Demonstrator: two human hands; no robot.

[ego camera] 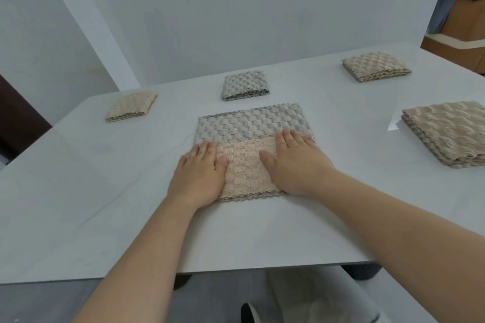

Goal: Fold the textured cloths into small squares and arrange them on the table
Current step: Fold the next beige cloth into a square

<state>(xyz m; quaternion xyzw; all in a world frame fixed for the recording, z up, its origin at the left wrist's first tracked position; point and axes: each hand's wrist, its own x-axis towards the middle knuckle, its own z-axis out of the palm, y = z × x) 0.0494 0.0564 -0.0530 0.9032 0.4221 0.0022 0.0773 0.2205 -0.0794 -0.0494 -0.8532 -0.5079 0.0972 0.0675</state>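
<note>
A textured cloth (252, 123) lies in the middle of the white table (105, 204). Its near half is turned over, showing a beige underside on top of the grey side. My left hand (200, 172) presses flat on the left part of that beige flap, fingers straight. On the flap's right part my right hand (294, 162) presses flat as well. Three folded squares sit farther back: a beige one (131, 107) at left, a grey one (245, 85) in the centre, and a beige one (375, 66) at right.
A stack of several unfolded beige cloths (448, 134) rests at the table's right edge. A white wall stands right behind the table. Wooden furniture (462, 34) fills the far right corner. The table's near edge runs just below my forearms.
</note>
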